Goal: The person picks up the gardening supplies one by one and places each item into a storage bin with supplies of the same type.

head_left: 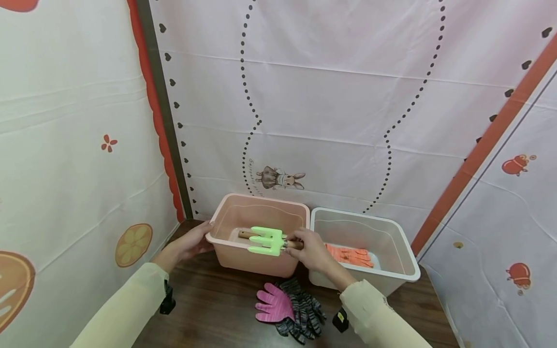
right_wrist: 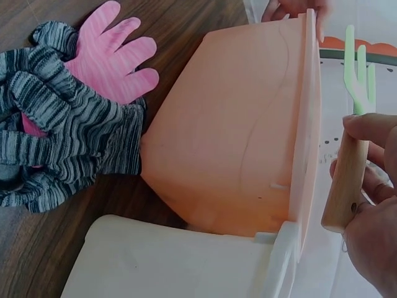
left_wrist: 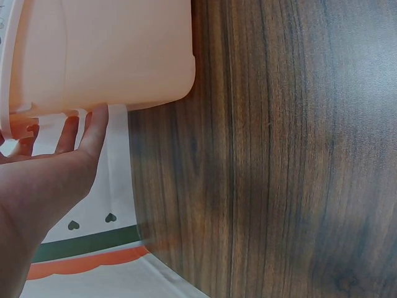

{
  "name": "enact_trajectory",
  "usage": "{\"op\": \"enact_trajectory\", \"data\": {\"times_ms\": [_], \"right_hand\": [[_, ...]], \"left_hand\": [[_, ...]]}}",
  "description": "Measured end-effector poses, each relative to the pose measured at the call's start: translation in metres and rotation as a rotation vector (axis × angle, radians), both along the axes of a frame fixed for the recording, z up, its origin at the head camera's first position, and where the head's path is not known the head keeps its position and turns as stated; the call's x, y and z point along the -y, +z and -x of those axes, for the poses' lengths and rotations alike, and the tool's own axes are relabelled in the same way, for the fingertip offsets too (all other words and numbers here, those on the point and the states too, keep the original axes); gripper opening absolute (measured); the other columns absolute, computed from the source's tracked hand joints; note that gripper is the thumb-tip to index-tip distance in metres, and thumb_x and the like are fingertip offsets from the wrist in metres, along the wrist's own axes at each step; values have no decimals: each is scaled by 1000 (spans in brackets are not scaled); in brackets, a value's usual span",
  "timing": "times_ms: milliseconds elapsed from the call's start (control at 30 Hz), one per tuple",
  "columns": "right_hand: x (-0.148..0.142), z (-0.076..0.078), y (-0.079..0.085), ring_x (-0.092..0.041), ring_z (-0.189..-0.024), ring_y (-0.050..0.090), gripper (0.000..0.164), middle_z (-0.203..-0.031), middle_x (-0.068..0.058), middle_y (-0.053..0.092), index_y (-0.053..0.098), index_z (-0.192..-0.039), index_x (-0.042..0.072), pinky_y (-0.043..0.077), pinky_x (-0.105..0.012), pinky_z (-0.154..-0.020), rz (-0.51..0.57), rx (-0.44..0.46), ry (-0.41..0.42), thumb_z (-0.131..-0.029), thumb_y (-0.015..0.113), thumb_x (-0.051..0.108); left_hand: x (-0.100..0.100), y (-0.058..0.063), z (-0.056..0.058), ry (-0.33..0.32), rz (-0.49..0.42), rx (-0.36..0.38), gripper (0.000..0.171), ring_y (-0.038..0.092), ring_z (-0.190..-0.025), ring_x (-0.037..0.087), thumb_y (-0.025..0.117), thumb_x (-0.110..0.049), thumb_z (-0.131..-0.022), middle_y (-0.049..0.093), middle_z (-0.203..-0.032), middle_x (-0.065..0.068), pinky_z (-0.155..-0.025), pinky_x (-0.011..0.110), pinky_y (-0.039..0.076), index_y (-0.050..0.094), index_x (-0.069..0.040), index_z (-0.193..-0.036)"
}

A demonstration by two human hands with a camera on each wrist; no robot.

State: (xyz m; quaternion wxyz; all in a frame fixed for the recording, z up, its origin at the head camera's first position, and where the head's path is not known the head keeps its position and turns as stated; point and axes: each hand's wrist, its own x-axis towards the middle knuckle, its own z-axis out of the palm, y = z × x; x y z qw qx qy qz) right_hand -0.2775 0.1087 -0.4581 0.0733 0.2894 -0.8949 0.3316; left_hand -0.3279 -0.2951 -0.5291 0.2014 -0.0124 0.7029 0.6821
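In the head view my right hand [head_left: 311,249] grips a small hand fork [head_left: 269,241] with light green prongs by its wooden handle. The fork is over the front rim of a pink plastic bin [head_left: 256,258], prongs toward the left. In the right wrist view the thumb and fingers wrap the handle [right_wrist: 347,177]. My left hand [head_left: 196,240] holds the bin's left end at the rim; in the left wrist view its fingers [left_wrist: 93,133] lie along the outer wall. Inside the pink bin lies another wooden handle [head_left: 246,234], partly hidden by the fork.
A white bin [head_left: 391,275] stands to the right of the pink one, with orange gloves [head_left: 350,255] in it. On the dark wooden table [head_left: 209,304] before the bins lie a pink glove [head_left: 275,303] and grey-black striped gloves [head_left: 304,309]. Printed cloth walls [head_left: 322,106] enclose the table.
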Motion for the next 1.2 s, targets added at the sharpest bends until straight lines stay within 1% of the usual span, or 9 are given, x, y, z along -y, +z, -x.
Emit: {"op": "enact_trajectory", "data": {"times_ms": [167,267,400,500,600,767,967,1200], "right_hand": [[1,8,1,-13,-87,62,20,-98,2,68,79,-110,6,55,-35,-77,8,-9,9,-91,84,10],[3,11,3,-13,-85,62,18,-98,1,70,78,-107,8,55,-34,-77,8,-13,6,-90,84,10],[5,16,3,-12,-85,63,16,-97,2,71,77,-104,12,56,-33,-77,22,-10,-5,-89,84,9],[7,21,2,-12,-86,65,16,-97,2,72,77,-105,10,58,-34,-79,35,-5,-6,-90,83,8],[10,25,1,-13,-86,66,16,-97,1,71,77,-105,8,59,-36,-80,36,4,-8,-91,82,10],[13,31,-1,-13,-87,65,14,-100,1,70,76,-106,10,59,-37,-81,26,18,-20,-93,81,12],[17,35,-4,-13,-87,65,14,-99,0,70,76,-104,10,58,-35,-80,31,27,-24,-91,80,12],[20,37,-9,-14,-87,65,13,-99,-1,71,76,-103,8,58,-36,-81,47,36,-31,-91,80,10]], "left_hand": [[0,-1,1,-2,-3,0,71,35,-152,46,31,-47,-116,22,-170,30,-121,59,36,3,-12,-171],[1,-1,2,0,-6,0,71,36,-152,45,31,-47,-116,23,-170,30,-121,59,36,3,-12,-171],[1,-2,1,-9,-9,-3,72,34,-152,46,32,-48,-116,22,-170,31,-121,60,35,2,-12,-171],[1,-2,1,-12,-12,-3,73,32,-153,46,32,-48,-116,21,-170,31,-121,60,34,1,-13,-171],[1,-1,1,3,-26,9,72,30,-154,46,33,-49,-116,21,-170,29,-122,61,33,3,-14,-171],[0,0,1,-2,-30,13,71,27,-155,46,32,-47,-116,20,-171,29,-123,61,30,2,-13,-171],[-1,1,0,9,-30,23,70,29,-154,46,32,-45,-117,21,-170,29,-123,61,30,2,-13,-171],[-1,2,0,14,-26,24,69,31,-154,46,32,-44,-117,21,-170,30,-123,61,31,1,-13,-171]]}}
